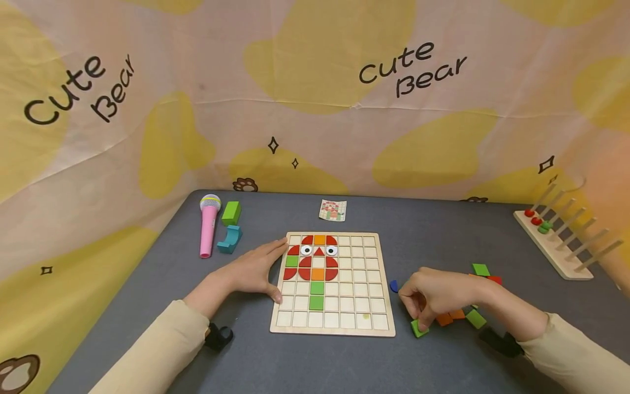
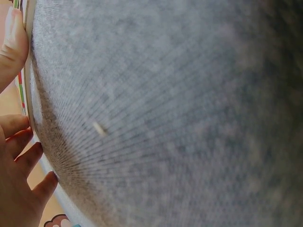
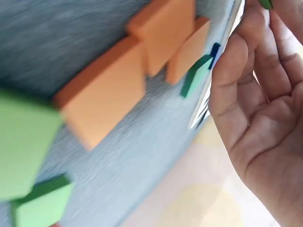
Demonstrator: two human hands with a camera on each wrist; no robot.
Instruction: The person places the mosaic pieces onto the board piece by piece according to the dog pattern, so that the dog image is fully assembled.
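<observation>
currently, the right hand (image 1: 440, 295) has its fingers pinching a green tile (image 1: 419, 329) at their tips, over the worktop (image 1: 334, 364). a small blue piece (image 1: 394, 286) lies between those fingers and the wooden board (image 1: 352, 289); orange tiles (image 1: 445, 319) lie just right of them. the left hand (image 1: 252, 271) is relaxed, its loosely spread fingers touching the board's left edge.

The grid board (image 1: 346, 304) and the right peg rack (image 1: 552, 251) look like smooth, bare wood. The tabletop (image 1: 295, 361) looks matt and slightly rough; the far backdrop (image 1: 315, 126), creased cloth; the card (image 1: 332, 210), paper; the left microphone (image 1: 208, 229), plastic.
</observation>
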